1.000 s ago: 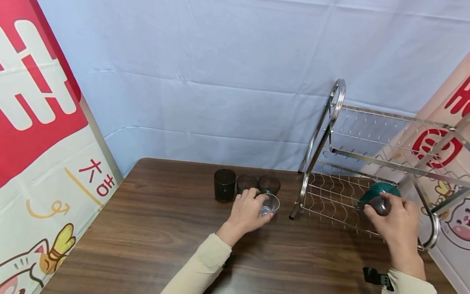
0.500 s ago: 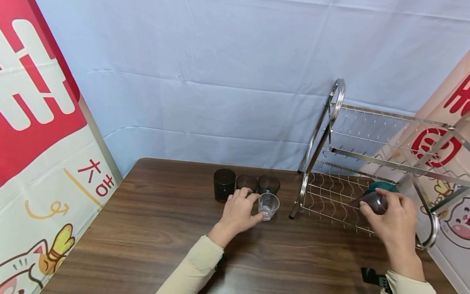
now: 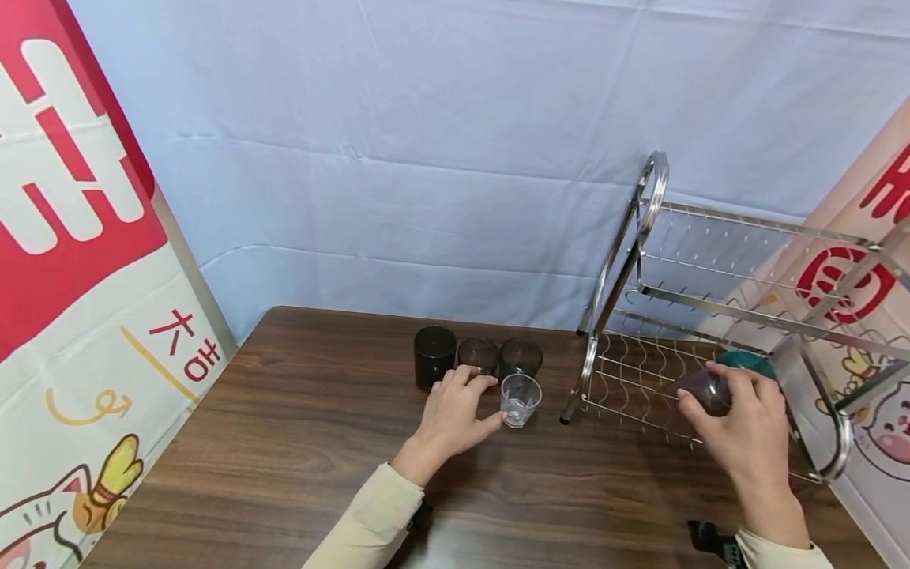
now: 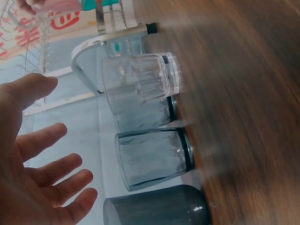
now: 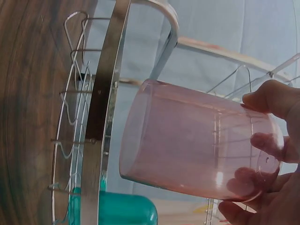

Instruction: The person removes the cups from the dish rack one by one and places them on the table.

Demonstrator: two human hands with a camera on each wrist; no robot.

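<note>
My left hand (image 3: 448,415) stays beside a small clear cup (image 3: 521,401), fingers spread and relaxed, holding nothing. That cup stands upright on the table; the left wrist view shows a gap between it and the fingers. My right hand (image 3: 750,431) grips a translucent pink cup (image 5: 187,140) around its base end. The cup is tilted, its mouth facing left, at the front of the metal dish rack (image 3: 617,312). Behind it a teal cup (image 5: 126,208) lies on the rack's lower shelf, partly hidden by the hand in the head view.
Behind the clear cup stand two smoky translucent cups (image 4: 154,157) and a taller dark cup (image 3: 435,356) in a row. The rack has an upper wire shelf (image 3: 746,273) too. Light cloth (image 3: 398,182) hangs behind the brown table (image 3: 284,411).
My left hand has released the clear cup and drawn back to the left. The right hand has carried the pink cup leftward, uncovering more of the teal cup.
</note>
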